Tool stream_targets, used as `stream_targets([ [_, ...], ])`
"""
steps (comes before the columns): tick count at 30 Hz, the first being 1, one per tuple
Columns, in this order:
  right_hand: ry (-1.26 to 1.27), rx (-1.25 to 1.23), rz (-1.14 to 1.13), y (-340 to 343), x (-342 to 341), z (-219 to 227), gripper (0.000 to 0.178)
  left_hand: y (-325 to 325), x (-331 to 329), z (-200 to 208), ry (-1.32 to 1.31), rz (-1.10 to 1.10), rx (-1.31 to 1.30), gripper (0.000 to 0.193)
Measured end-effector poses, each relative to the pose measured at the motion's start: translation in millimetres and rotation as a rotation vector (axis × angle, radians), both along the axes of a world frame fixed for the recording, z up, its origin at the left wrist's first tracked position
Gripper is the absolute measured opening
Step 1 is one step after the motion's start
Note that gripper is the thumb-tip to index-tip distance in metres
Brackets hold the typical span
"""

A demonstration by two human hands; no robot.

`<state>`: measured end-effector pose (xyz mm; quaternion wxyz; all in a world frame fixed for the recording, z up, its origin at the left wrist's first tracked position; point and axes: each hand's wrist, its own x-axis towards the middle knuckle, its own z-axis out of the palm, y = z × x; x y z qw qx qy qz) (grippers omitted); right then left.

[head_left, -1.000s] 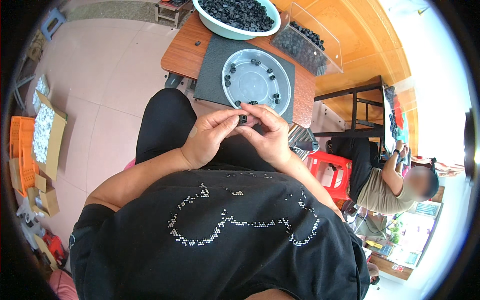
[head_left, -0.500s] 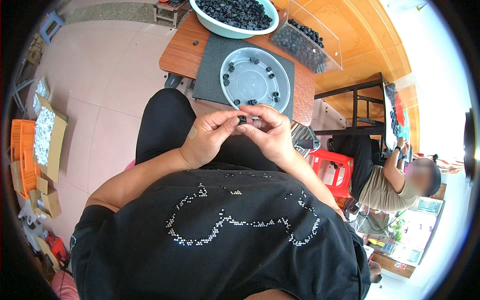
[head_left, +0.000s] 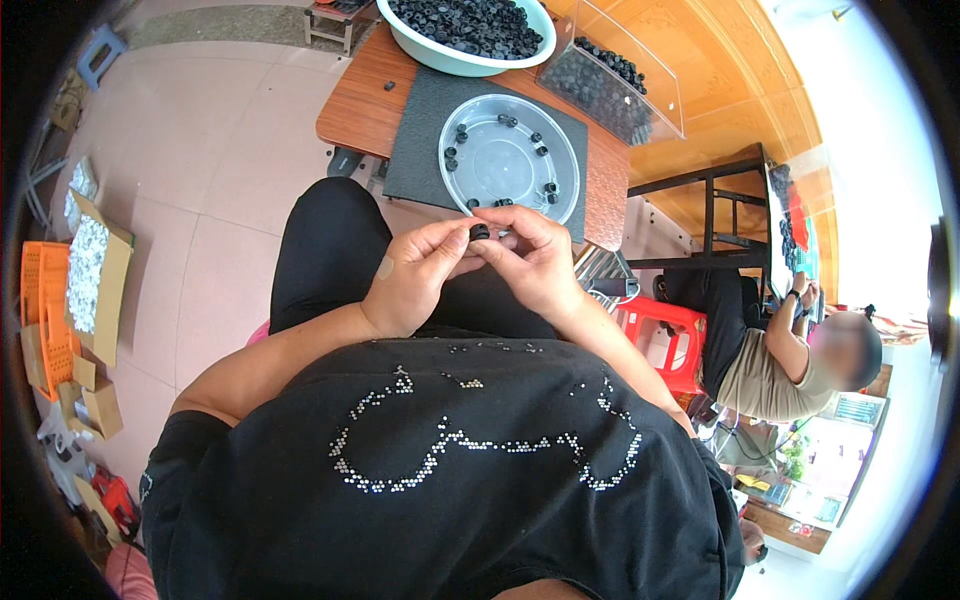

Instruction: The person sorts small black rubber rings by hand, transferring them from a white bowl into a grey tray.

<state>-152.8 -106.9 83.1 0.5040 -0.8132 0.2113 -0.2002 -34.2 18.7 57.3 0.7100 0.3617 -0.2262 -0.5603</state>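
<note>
A small round black plastic part [head_left: 479, 232] is pinched between the fingertips of both hands, just in front of the table edge. My left hand [head_left: 415, 270] grips it from the left with thumb and forefinger. From the right, the thumb and fingers of my right hand [head_left: 535, 262] close on it too. Beyond the hands, a shallow clear round tray [head_left: 497, 170] holds several similar black parts set around its rim. Under the tray lies a dark grey mat [head_left: 412, 160].
On the wooden table [head_left: 352, 105] stand a pale green basin [head_left: 455, 64] heaped with black parts and a clear box [head_left: 610, 97] of them. At right, another person [head_left: 775, 365] sits by a red stool [head_left: 672, 345]. An orange crate [head_left: 47, 300] and a cardboard box [head_left: 112, 290] are at left.
The black part has turned a little between my fingers and moved slightly up and left. Both hands keep their pinch on it.
</note>
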Motion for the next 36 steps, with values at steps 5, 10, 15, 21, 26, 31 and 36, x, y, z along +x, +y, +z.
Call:
stream_targets([
  [5,-0.031,-0.095,-0.01,0.2,3.4,0.5,0.033,-3.8,5.9,-4.3,0.077,-0.041,-0.007,0.037],
  [10,-0.11,-0.394,-0.011,-3.3,2.6,-6.7,0.033,-7.4,8.3,-6.2,0.2,-0.062,-0.028,0.036],
  [15,-0.066,-0.256,-0.072,-10.0,2.9,-21.7,0.027,-11.4,12.6,-15.0,0.186,-0.069,0.118,0.036],
  [21,0.021,0.01,-0.491,-128.7,14.8,6.7,0.015,-17.2,29.6,-35.9,0.09,0.002,0.368,0.037],
  [26,-0.23,0.035,-0.756,-241.0,26.4,20.8,0.022,-18.8,33.0,-44.7,0.081,0.001,0.4,0.037],
  [31,0.331,-0.557,-0.412,-230.4,25.6,-41.4,0.028,-24.1,38.5,-48.8,0.072,0.004,0.461,0.036],
  [36,0.533,-0.901,-0.197,-180.2,40.5,-92.7,0.016,-21.4,38.7,-57.4,0.072,-0.029,0.489,0.036],
])
